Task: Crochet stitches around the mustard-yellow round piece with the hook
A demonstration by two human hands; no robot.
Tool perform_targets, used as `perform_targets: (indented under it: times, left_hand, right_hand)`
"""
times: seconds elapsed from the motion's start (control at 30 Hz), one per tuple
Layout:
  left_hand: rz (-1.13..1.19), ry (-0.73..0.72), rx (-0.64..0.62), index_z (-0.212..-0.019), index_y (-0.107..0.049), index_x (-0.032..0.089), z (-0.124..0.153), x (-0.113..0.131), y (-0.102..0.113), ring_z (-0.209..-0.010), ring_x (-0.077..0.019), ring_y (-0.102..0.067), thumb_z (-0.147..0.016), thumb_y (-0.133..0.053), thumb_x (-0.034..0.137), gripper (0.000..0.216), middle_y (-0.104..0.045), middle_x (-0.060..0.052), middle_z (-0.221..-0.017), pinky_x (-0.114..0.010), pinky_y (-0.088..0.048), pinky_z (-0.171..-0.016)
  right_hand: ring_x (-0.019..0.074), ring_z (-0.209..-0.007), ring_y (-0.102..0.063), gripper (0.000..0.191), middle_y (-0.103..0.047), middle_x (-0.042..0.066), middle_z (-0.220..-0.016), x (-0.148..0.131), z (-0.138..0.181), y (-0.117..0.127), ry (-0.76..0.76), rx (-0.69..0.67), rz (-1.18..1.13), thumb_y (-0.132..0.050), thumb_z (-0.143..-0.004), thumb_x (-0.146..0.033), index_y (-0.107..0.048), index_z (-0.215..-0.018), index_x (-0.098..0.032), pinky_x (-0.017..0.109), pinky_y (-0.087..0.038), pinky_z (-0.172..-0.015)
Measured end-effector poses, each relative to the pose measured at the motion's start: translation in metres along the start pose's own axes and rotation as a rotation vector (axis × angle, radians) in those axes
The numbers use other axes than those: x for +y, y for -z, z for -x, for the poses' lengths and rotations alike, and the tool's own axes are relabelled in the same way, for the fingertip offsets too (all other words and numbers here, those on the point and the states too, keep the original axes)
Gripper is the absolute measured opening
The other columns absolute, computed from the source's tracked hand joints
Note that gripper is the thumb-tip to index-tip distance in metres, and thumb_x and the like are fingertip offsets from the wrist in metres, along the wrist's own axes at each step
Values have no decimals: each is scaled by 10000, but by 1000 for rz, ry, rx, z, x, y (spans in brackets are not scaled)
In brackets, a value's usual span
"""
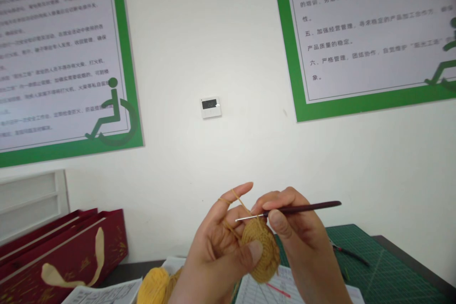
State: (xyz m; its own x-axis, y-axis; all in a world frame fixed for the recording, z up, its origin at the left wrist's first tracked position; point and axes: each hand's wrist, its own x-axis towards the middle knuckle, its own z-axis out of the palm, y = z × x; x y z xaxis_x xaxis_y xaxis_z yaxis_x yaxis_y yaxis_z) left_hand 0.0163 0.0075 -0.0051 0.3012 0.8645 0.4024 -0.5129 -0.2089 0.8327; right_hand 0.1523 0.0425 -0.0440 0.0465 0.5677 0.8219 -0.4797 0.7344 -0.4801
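Note:
My left hand [228,242] pinches a round mustard-coloured crochet piece [265,251] between thumb and fingers. Yarn [238,198] of the same colour wraps around its raised index finger and runs down to the top edge of the piece. In my right hand [294,221] is a crochet hook [306,207] with a dark handle, held almost level. Its thin metal shaft passes at the top edge of the crochet piece, a yarn loop around it, and the tip points left toward my left fingers. The lower back of the piece is hidden.
Yellow yarn [154,285] lies lower left beside printed sheets [107,293] and dark red gift bags [71,251]. A green cutting mat [388,266] carries pliers-like handles [356,255]. Under my hands is a paper chart [299,285] with a red mark. A white wall stands ahead.

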Motion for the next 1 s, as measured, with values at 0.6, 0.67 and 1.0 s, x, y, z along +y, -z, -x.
perform_targets:
  times: [0.6, 0.67, 1.0]
  left_hand:
    - [-87, -4, -11, -1277, -719, 293, 2, 3, 1, -745, -174, -608, -794, -809, 169, 506, -655, -37, -856, -295, -485, -644]
    - [-82, 22, -19, -1256, -732, 295, 3, 4, 2, -737, -169, -603, -810, -788, 169, 467, -650, -39, -854, -285, -478, -632]
    - [-45, 95, -55, -1224, -752, 281, 5, 10, 5, -768, -177, -603, -814, -774, 168, 427, -647, -49, -888, -303, -510, -686]
  right_hand:
    - [147, -758, -568, 155, -667, -1, -829, -10, -4, -1, -82, 121, -87, -673, -957, -393, -701, -884, -259, 254, -471, -710]
    - [157, -732, -554, 183, -671, 8, -814, -10, -5, -1, -88, 114, -112, -662, -958, -415, -687, -880, -252, 275, -461, -697]
    - [164, -757, -578, 179, -716, -8, -819, -15, -7, 10, -29, -47, -138, -548, -1018, -440, -612, -956, -285, 295, -457, -730]
